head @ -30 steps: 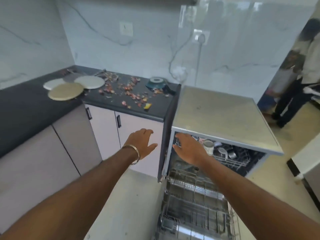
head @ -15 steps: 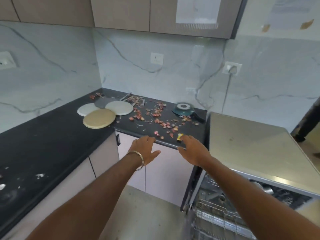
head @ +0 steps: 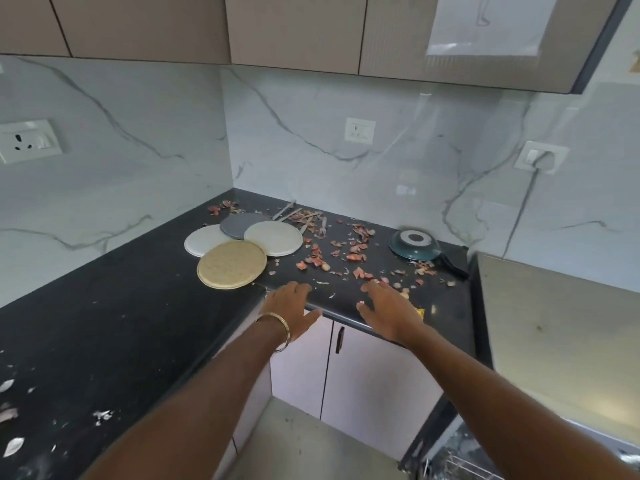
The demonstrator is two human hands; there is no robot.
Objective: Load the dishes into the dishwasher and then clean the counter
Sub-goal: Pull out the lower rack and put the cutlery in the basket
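Observation:
Several round plates lie overturned near the corner of the black counter [head: 121, 306]: a tan plate [head: 231, 265] in front, a white plate [head: 273, 238] to its right, another white plate [head: 201, 240] at the left and a grey plate [head: 240, 224] behind. A teal pan [head: 414, 244] rests upside down at the right, its handle pointing right. A fork [head: 322, 227] and other cutlery lie behind the plates. My left hand [head: 289, 306] and my right hand [head: 389, 308] hover open over the counter's front edge, holding nothing. The dishwasher [head: 554, 341] stands at the right.
Onion peels [head: 346, 254] are scattered over the counter between plates and pan. White scraps [head: 14, 445] lie on the near left counter. A cable runs from a wall socket [head: 541, 157] behind the dishwasher. Cabinet doors [head: 363, 375] are below the counter, wall cabinets above.
My view has swung left and up, from the open dishwasher racks to the counter. Both hands moved from the dishwasher front to the counter edge, still open and holding nothing.

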